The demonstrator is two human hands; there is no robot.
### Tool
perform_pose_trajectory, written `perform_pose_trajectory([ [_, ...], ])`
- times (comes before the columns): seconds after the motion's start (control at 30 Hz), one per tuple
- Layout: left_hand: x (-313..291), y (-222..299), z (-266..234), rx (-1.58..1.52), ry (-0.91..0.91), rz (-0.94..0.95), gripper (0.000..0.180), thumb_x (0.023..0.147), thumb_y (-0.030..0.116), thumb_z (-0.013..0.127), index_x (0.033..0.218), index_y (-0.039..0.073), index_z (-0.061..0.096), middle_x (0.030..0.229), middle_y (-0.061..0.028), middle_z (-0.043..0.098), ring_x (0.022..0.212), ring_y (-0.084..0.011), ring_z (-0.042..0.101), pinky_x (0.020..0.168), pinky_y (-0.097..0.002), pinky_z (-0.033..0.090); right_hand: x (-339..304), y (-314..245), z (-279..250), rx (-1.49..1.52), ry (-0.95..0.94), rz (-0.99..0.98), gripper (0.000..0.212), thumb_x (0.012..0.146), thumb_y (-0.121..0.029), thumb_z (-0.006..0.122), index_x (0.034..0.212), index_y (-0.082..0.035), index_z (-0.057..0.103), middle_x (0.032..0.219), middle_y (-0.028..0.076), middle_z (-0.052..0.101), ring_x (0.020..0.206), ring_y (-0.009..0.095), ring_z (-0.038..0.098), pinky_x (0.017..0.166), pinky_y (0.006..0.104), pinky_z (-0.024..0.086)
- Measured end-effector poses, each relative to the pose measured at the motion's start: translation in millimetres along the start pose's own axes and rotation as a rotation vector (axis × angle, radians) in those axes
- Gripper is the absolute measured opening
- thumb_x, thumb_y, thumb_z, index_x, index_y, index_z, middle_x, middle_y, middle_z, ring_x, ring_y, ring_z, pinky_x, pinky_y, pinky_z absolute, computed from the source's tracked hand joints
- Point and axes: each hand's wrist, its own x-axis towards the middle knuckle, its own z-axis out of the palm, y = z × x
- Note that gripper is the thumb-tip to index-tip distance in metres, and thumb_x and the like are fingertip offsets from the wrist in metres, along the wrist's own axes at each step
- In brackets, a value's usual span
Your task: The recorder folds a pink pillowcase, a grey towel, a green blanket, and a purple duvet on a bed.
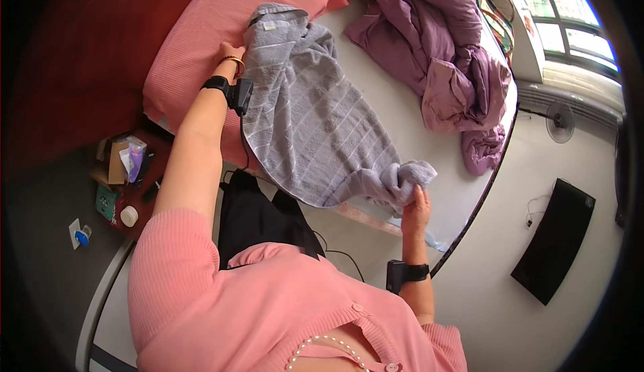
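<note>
A grey towel (302, 110) with pale stripes stretches at a slant across the bed, from the pink ribbed pillow at the far left down to the near right. My left hand (233, 52) is closed at the towel's far left edge, its fingertips hidden by the cloth. The far end is folded over and shows a small pale label. At the near right, my right hand (417, 209) grips the other end, where the cloth is bunched into a thick roll. A dark device is strapped to each wrist.
The pink pillow (194, 50) lies beside the towel. A crumpled purple quilt (443, 43) covers the bed's far right. Left of the bed, a reddish nightstand (149, 171) carries boxes and a white round container (129, 216). A black screen (555, 241) and a fan (560, 122) are at right.
</note>
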Motion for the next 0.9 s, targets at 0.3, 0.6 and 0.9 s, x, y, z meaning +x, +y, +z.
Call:
perform_pose_trajectory([
  [0.3, 4, 0, 24, 0.47, 0.249, 0.187, 0.046, 0.073, 0.016, 0.056, 0.115, 0.007, 0.042, 0.112, -0.0206, 0.047, 0.105, -0.0344, 0.045, 0.091, -0.0406, 0.035, -2, 32, 62, -0.26, -0.148, -0.09, 0.028, 0.085, -0.012, 0.049, 0.108, 0.003, 0.053, 0.095, 0.0, 0.056, 0.083, 0.005, 0.048, 0.074, 0.0179, 0.038],
  [0.6, -37, 7, 9, 0.054, 0.255, 0.367, 0.026, 0.071, 0.02, 0.057, 0.093, 0.008, 0.058, 0.088, -0.0146, 0.059, 0.082, -0.0299, 0.057, 0.07, -0.0385, 0.045, -6, 38, 66, -0.169, -0.082, -0.069, 0.024, 0.085, -0.009, 0.049, 0.106, 0.002, 0.055, 0.092, -0.001, 0.055, 0.081, 0.005, 0.048, 0.072, 0.0178, 0.037],
  [0.9, -281, 40, -2, -0.164, -0.29, 1.163, 0.008, 0.077, 0.006, 0.051, 0.083, 0.002, 0.051, 0.077, -0.0141, 0.054, 0.071, -0.0295, 0.055, 0.063, -0.0339, 0.043, -5, 33, 143, -0.703, -0.233, -0.716, 0.02, 0.076, -0.002, 0.054, 0.096, -0.002, 0.056, 0.092, 0.01, 0.054, 0.073, 0.021, 0.056, 0.063, 0.0271, 0.045],
])
